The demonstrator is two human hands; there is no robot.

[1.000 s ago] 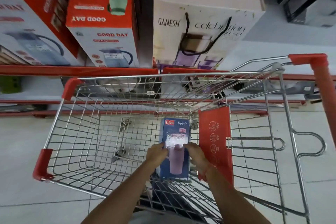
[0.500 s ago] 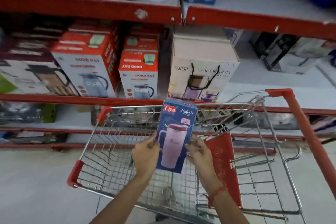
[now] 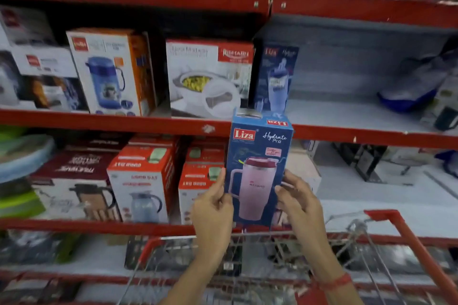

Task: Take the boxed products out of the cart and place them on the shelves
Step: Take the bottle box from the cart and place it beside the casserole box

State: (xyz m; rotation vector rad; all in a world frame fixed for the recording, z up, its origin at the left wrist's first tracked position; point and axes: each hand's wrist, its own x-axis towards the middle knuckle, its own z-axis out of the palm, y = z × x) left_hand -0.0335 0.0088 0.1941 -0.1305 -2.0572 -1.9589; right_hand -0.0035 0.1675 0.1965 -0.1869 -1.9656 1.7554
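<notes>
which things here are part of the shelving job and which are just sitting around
In the job: blue Liza box, gripped upright by left hand and right hand; cart; bare shelf; matching Liza box on it.

Just there: Good Day kettle boxes, casserole box, blue jug box.

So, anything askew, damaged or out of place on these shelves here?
Mostly tidy. The orange jug box on the middle shelf stands tilted, not square like its neighbours. That shelf's red edge has a chipped paint spot. The blue box, in both hands, looks intact.
</notes>
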